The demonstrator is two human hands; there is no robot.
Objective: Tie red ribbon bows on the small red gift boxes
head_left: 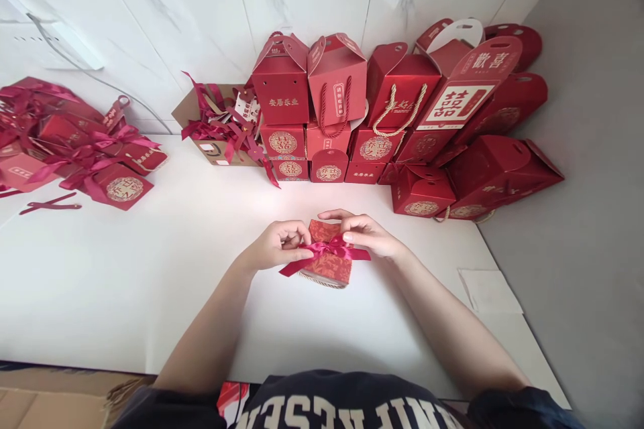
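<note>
In the head view, a small red patterned gift box (336,270) lies on the white table (196,295) in front of me. A crimson satin ribbon (356,254) is tied around it in a bow. My left hand (279,244) pinches the bow's left side between thumb and fingers. On the other side, my right hand (371,234) pinches the right loop, its fingers curled near the box's far edge. Both ribbon tails stick out past the sides. A twisted cord (322,279) shows along the box's near edge.
Red gift boxes (377,147) are stacked by the tiled wall. Left of them, an open cardboard box (221,153) holds ribbons and tags. Ribboned boxes (123,188) pile up at far left, with a loose strap (50,205) nearby. A white sheet (488,291) lies right.
</note>
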